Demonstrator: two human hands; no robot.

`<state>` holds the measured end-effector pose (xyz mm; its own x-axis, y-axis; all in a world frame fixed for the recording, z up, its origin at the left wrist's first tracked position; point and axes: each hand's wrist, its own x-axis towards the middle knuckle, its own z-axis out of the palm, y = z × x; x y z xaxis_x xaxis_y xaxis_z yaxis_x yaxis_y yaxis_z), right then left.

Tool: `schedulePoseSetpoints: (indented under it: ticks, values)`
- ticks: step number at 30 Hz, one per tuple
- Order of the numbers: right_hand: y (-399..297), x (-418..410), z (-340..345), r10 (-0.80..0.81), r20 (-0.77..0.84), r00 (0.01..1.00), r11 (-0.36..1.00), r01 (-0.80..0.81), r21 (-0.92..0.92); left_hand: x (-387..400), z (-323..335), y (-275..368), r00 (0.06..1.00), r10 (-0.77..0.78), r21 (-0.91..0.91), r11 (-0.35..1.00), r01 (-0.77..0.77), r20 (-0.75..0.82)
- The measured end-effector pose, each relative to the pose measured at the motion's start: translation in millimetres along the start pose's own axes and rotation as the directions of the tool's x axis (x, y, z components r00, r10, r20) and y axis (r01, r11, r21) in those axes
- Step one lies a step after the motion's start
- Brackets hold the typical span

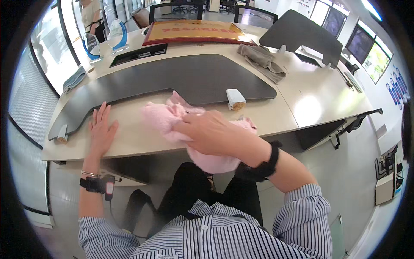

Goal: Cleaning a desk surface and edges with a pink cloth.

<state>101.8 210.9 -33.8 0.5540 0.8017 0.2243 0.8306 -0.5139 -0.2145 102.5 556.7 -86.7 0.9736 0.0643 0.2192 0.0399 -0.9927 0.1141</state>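
My right hand point(210, 131) grips a bunched pink cloth point(213, 160) above the near edge of the light wooden desk point(136, 136); part of the cloth hangs past that edge. My left hand point(103, 129) rests on the desktop at the left, fingers spread, with nothing in it. Beyond both hands a dark grey desk divider panel point(181, 73) lies flat on the desk. It has one white bracket point(235, 98) near its right end and another bracket point(62, 133) at its left end.
A grey-brown cloth point(263, 61) lies at the back right, near an upright divider panel point(300, 35). A red-framed gold plaque point(199, 30) lies at the back. A blue-grey cloth point(75, 79) and glass trophies point(118, 35) are at the left. A person point(92, 17) stands beyond.
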Motion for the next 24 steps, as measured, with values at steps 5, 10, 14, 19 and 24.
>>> schedulePoseSetpoints:
  ticks: [5,10,14,19,24]
  values:
    - [4,-75,-31,0.129,-0.003,0.992,0.987,-0.129,-0.094,-2,3,-10,1.0,0.014,0.015,1.0,-0.014,-0.027]
    - [41,-151,-68,0.508,-0.014,0.861,0.861,-0.508,-0.007,-3,-1,4,0.999,-0.034,-0.018,0.999,0.034,0.007]
    - [99,-207,-93,0.773,-0.165,0.613,0.597,-0.79,-0.137,-2,0,-6,1.0,-0.002,-0.014,1.0,0.002,-0.011]
    - [131,-234,-86,0.735,-0.37,0.568,0.481,-0.822,-0.305,0,-4,3,0.999,-0.036,-0.013,0.999,0.036,-0.002]
    - [92,-169,-83,0.654,-0.064,0.754,0.756,-0.654,0.014,0,-2,1,1.0,-0.024,-0.009,1.0,0.024,-0.006]
